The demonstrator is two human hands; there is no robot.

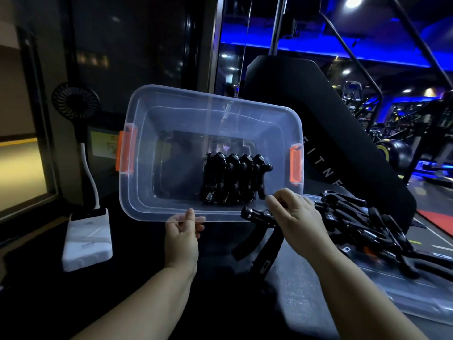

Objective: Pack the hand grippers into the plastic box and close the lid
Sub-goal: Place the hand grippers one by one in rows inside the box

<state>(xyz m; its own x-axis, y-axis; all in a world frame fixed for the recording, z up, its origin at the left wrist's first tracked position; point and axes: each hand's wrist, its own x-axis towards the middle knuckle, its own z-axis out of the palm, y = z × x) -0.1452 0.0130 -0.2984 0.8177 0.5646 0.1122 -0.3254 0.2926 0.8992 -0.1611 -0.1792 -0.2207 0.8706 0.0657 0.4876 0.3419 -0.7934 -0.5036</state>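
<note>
A clear plastic box [147,207] with orange latches stands open on the dark table, tilted toward me. Several black hand grippers [232,177] are lined up inside it at the right. My left hand [182,234] pinches the box's near rim. My right hand [296,217] holds one black hand gripper [262,236] by its top, just outside the box's near right corner, handles hanging down. A pile of more hand grippers [362,227] lies to the right on the clear lid [404,303].
A white power bank [87,241] with a small black fan [76,99] on a white neck sits at the left. A black padded gym bench [331,143] rises behind the box. Gym machines fill the far right.
</note>
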